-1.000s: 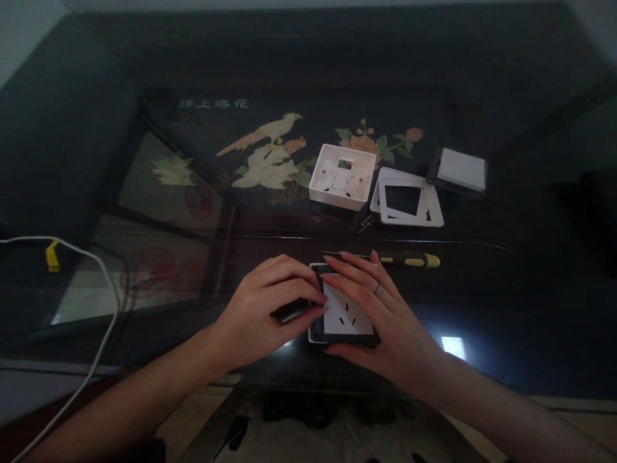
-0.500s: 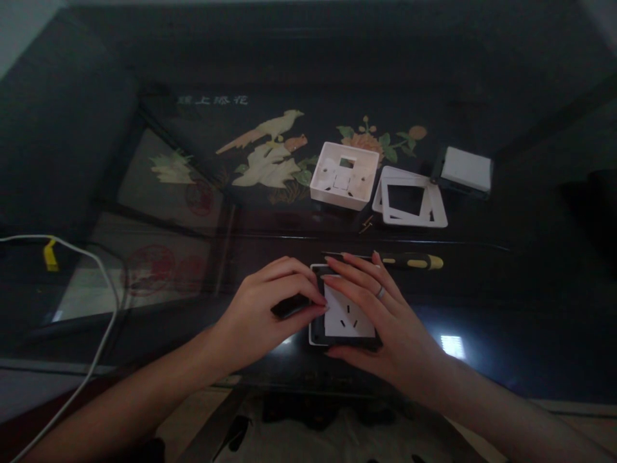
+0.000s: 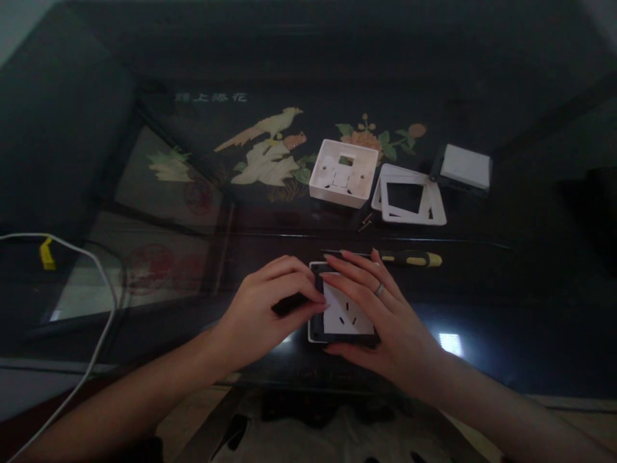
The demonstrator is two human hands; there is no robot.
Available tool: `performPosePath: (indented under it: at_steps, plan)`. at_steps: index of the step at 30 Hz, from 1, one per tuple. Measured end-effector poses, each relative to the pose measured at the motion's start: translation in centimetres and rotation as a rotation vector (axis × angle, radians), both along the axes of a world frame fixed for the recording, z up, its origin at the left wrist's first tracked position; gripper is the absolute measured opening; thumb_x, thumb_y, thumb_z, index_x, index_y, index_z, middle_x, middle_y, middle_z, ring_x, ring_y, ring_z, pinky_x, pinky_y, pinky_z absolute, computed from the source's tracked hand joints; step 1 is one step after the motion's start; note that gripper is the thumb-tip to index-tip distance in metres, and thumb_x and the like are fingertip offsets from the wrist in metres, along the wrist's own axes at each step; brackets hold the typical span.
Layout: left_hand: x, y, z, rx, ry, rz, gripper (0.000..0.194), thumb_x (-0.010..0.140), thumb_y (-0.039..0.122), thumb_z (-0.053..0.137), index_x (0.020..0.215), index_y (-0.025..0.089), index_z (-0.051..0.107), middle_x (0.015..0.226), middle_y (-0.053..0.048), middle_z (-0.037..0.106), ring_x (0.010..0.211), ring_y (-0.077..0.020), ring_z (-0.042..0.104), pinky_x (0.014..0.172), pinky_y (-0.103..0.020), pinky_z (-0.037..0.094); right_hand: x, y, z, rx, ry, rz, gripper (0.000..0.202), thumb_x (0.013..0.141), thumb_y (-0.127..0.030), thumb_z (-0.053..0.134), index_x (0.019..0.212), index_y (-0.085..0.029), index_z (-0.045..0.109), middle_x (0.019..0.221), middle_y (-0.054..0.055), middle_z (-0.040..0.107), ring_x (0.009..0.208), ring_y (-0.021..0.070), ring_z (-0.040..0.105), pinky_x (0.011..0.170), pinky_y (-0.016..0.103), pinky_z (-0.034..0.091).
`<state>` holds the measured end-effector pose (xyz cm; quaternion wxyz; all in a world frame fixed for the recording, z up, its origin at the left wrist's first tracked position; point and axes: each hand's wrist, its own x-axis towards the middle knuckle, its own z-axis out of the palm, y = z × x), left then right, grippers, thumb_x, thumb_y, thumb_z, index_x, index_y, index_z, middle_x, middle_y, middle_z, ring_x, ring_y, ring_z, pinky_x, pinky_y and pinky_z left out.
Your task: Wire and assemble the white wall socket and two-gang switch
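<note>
A wall socket (image 3: 340, 315) with a white face and dark surround sits in a white box near the table's front edge. Over its top and right side lies my right hand (image 3: 380, 305), thumb at the lower edge and fingers across the top, gripping it. My left hand (image 3: 274, 302) is at the socket's left side, thumb and forefinger pinched together at the dark surround; whatever may be between the fingertips is too small to make out. Just beyond my right fingers rests a screwdriver (image 3: 412, 258) with a black and yellow handle, its shaft partly covered by them.
Farther back are an open white mounting box (image 3: 342, 193), white cover frames (image 3: 436, 209), and another dark-bodied socket or switch module (image 3: 465, 168). Small screws (image 3: 365, 222) lie before the frames. A white cable (image 3: 103, 270) with a yellow tag (image 3: 47, 254) runs along the left.
The whole view has shifted very slightly. Both hands keep the same hold at the socket, with no clear movement of the other things.
</note>
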<state>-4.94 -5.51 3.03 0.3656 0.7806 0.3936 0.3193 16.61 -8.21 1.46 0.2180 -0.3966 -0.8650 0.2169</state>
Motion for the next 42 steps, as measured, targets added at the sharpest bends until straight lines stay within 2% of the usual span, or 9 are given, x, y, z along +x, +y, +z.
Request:
performPosePath:
  at_steps: [4, 10, 21, 29, 36, 42]
  plan:
    - [-0.12, 0.21, 0.11, -0.1, -0.015, -0.006, 0.01, 0.08, 0.009, 0.076, 0.084, 0.016, 0.069, 0.085, -0.002, 0.068, 0.079, -0.0128, 0.067, 0.072, -0.021, 0.054, 0.01, -0.04, -0.12, 0.005, 0.011, -0.003, 0.071, 0.084, -0.047, 0.07, 0.141, -0.018, 0.04, 0.145, 0.016, 0.054, 0.141, 0.0321, 0.043, 0.117, 0.064, 0.028]
    - [-0.15, 0.32, 0.33, -0.102, -0.005, 0.007, 0.01, 0.08, 0.01, 0.076, 0.077, 0.017, 0.07, 0.082, -0.001, 0.067, 0.077, -0.0126, 0.067, 0.07, -0.021, 0.054, 0.09, 0.01, -0.04, -0.018, 0.002, -0.002, 0.07, 0.084, -0.047, 0.069, 0.142, -0.02, 0.04, 0.147, 0.015, 0.053, 0.142, 0.032, 0.042, 0.117, 0.064, 0.028]
    - [-0.25, 0.04, -0.01, 0.118, 0.044, -0.024, 0.008, 0.087, 0.012, 0.069, 0.082, 0.018, 0.07, 0.085, -0.001, 0.066, 0.079, -0.0129, 0.064, 0.072, -0.023, 0.053, 0.06, -0.01, 0.01, -0.004, 0.002, -0.002, 0.071, 0.083, -0.048, 0.069, 0.141, -0.017, 0.043, 0.147, 0.016, 0.053, 0.141, 0.0316, 0.042, 0.117, 0.063, 0.028]
    - [-0.33, 0.33, 0.3, -0.087, 0.015, -0.042, 0.015, 0.081, 0.008, 0.072, 0.09, 0.018, 0.065, 0.086, -0.001, 0.067, 0.079, -0.0127, 0.065, 0.072, -0.022, 0.054, 0.11, 0.02, -0.1, -0.018, 0.002, -0.001, 0.071, 0.083, -0.047, 0.069, 0.142, -0.019, 0.041, 0.147, 0.015, 0.053, 0.141, 0.0317, 0.042, 0.118, 0.063, 0.027]
    - [-0.19, 0.52, 0.53, -0.137, 0.03, -0.018, 0.01, 0.085, 0.01, 0.065, 0.089, 0.018, 0.063, 0.081, 0.001, 0.064, 0.074, -0.0125, 0.062, 0.068, -0.022, 0.051, 0.09, 0.0, -0.13, -0.03, 0.002, -0.002, 0.074, 0.084, -0.048, 0.069, 0.145, -0.021, 0.037, 0.149, 0.014, 0.051, 0.143, 0.0318, 0.039, 0.119, 0.063, 0.025]
    - [-0.06, 0.51, 0.36, -0.152, 0.033, 0.018, 0.009, 0.084, 0.008, 0.063, 0.085, 0.018, 0.062, 0.077, 0.002, 0.062, 0.072, -0.0113, 0.06, 0.067, -0.021, 0.049, 0.08, 0.04, -0.1, -0.018, -0.007, 0.009, 0.074, 0.084, -0.047, 0.07, 0.143, -0.018, 0.038, 0.149, 0.016, 0.051, 0.143, 0.033, 0.04, 0.117, 0.065, 0.027]
